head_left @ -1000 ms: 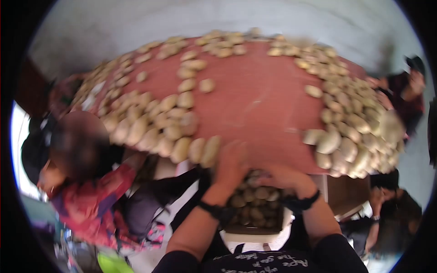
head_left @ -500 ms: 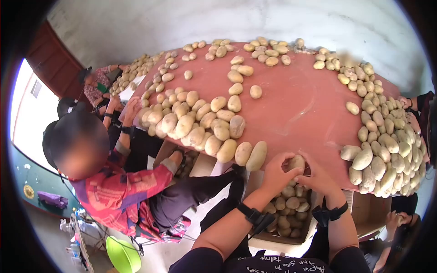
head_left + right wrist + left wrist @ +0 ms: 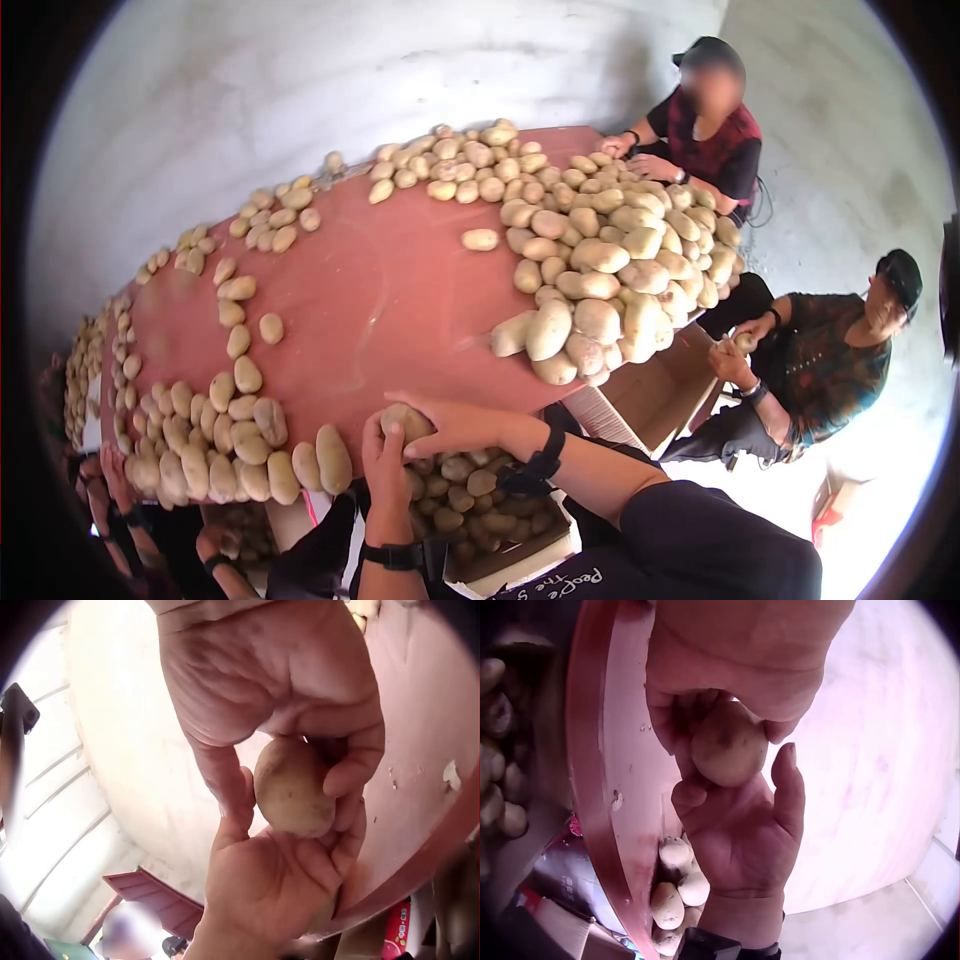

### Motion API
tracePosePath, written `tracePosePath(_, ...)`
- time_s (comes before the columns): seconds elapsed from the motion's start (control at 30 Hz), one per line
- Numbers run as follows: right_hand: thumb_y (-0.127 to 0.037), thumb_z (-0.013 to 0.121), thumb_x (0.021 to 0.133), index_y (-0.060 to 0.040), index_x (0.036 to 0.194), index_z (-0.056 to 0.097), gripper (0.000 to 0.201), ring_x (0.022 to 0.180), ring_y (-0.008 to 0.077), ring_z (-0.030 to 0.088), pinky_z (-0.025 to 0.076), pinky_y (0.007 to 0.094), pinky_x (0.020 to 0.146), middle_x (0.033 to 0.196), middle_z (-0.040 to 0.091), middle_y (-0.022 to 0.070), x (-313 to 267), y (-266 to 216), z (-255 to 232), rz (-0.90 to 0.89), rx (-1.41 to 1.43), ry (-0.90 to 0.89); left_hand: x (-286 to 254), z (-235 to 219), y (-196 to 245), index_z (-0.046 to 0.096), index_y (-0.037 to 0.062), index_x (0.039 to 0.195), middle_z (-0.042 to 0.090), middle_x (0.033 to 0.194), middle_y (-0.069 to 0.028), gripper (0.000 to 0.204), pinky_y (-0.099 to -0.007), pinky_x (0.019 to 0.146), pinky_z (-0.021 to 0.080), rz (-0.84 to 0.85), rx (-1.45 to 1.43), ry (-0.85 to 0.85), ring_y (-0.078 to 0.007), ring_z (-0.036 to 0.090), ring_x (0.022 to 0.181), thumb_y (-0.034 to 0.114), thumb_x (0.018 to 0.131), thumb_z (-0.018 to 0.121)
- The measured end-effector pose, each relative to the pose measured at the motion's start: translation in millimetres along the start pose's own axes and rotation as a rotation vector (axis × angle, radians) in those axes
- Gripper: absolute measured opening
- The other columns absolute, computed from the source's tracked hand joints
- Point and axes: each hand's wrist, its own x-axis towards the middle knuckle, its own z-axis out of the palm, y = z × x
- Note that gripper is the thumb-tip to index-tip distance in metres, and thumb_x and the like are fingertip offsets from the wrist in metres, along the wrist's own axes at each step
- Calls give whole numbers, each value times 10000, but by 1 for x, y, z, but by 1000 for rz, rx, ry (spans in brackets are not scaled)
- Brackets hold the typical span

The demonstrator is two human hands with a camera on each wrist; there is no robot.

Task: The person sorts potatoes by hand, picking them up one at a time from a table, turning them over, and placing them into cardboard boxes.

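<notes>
A: What has changed within the second shown?

B: In the head view of a second ago the hands stood apart, blurred, with no potato to be made out between them. Half a second later both ringed one. Now the left hand (image 3: pixel 384 462) and the right hand (image 3: pixel 455 425) meet around a potato (image 3: pixel 411 420), and the camera has turned toward the heap (image 3: pixel 620 275) at the right end of the table (image 3: pixel 340 310).

A: How is the grip formed?

B: Both hands are closed only as far as the potato's width allows. In each wrist view the near hand bends thumb and fingers against its sides, while the other cups it from beyond. The left wrist view shows a dark spot (image 3: pixel 724 738) on its skin.

A: And its position?

B: Held up at the table's near edge, above the cardboard box (image 3: pixel 515 568) of potatoes, right of the long potato (image 3: pixel 333 460) that ends the near-edge group.

A: Meaning for the work?

B: By judgement, this potato has passed to two-handed handling; it is not yet set down, either on the table or in the box.
</notes>
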Motion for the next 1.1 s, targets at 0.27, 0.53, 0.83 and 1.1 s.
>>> tracePosePath(0.27, -197, 737, 718, 5, 1429, 284, 867, 1227, 331, 478, 387, 381, 1019, 1332, 462, 235, -6, 5, -13, -26, -98, 92, 4, 21, -4, 466, 22, 1107, 579, 1022, -87, 324, -218, 691, 482, 39, 34, 9, -126, 571, 887, 181, 892, 649)
tracePosePath(0.53, -153, 698, 677, -97, 1395, 367, 792, 1127, 383, 531, 468, 415, 904, 1299, 472, 232, -12, 7, -21, 6, -455, 244, 12, 34, -18, 461, 21, 1069, 585, 1019, -94, 231, -259, 794, 474, 5, 35, 81, -125, 565, 909, 132, 924, 603)
tracePosePath(0.83, -240, 702, 717, -25, 1331, 444, 699, 1149, 347, 523, 417, 384, 974, 1232, 537, 230, -16, 11, -40, -138, -449, 319, 14, 36, -1, 538, -14, 1123, 610, 1084, -105, 204, -285, 862, 457, 151, 285, -62, -148, 578, 994, 76, 942, 516)
tracePosePath(1.1, -306, 703, 768, -61, 1275, 491, 602, 1019, 259, 581, 457, 370, 891, 1141, 589, 127, -28, -6, -29, -70, -65, -252, 16, -13, 26, 552, 18, 1083, 635, 1037, -69, 164, -218, 777, 444, 382, 187, 346, -69, 555, 854, 22, 925, 511)
